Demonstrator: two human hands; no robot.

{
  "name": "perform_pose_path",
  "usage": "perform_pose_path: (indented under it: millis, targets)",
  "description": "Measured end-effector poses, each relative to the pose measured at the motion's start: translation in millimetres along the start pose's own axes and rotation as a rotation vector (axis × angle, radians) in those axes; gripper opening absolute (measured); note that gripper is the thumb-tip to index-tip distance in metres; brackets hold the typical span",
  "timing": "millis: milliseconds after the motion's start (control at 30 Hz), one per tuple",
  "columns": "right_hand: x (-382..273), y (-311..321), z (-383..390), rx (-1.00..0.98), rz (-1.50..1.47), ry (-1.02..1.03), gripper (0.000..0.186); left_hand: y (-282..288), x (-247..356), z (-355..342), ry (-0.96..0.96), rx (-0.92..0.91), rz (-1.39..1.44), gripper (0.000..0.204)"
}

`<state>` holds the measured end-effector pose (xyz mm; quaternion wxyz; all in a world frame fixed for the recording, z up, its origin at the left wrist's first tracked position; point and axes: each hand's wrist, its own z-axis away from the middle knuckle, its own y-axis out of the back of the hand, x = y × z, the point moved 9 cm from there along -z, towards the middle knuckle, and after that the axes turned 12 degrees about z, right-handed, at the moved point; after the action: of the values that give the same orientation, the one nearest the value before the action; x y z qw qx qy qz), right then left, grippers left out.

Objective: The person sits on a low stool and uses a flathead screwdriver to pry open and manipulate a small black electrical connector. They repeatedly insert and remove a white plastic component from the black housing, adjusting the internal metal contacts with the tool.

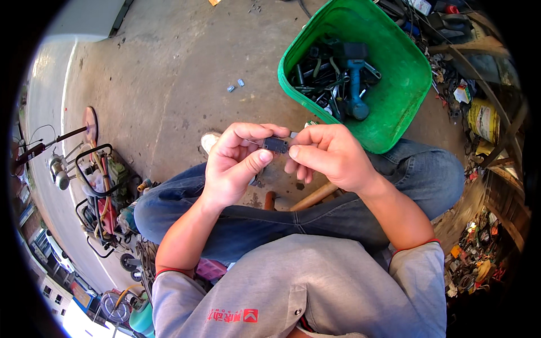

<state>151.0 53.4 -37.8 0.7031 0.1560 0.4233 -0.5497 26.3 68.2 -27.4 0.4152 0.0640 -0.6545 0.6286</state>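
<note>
Between both hands, over my lap, is a small black rectangular part [275, 145] with a thin metal strip or wire along it. My left hand [236, 163] holds its left end, thumb in front and fingers curled around behind. My right hand [327, 158] pinches the right end between thumb and forefinger, with the other fingers curled below. A small pale metal piece shows at the part's upper right; I cannot tell whether it is attached.
A green tub [408, 107] of tools, including a blue power tool [356, 90], sits ahead right. Small pieces [231, 88] lie on the concrete floor [186, 67]. Wheeled machinery [104, 191] and hoses stand at left. Scrap wood, a yellow bucket [482, 121] and clutter line the right.
</note>
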Motion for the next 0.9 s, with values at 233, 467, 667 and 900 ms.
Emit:
perform_pose_path:
  millis: [233, 467, 667, 900]
  targets:
    - [-1.7, 4.1, 3.7, 0.049, 0.016, 0.001, 0.016, -2.6, -2.2, -1.1, -0.023, 0.034, -0.04, 0.026]
    - [-35.8, 17.1, 15.6, 0.231, 0.28, 0.277, 0.02, -3.9, 2.1, -1.0, -0.036, 0.076, -0.048, 0.028]
    - [-80.2, -0.4, 35.6, 0.365, 0.925, 0.702, 0.02, -6.2, -2.3, 1.3, -0.024, 0.011, -0.177, 0.031]
    - [-76.1, -6.6, 36.4, 0.402, 1.081, 0.756, 0.019, -6.6, -8.0, 0.2, 0.023, 0.06, -0.196, 0.033]
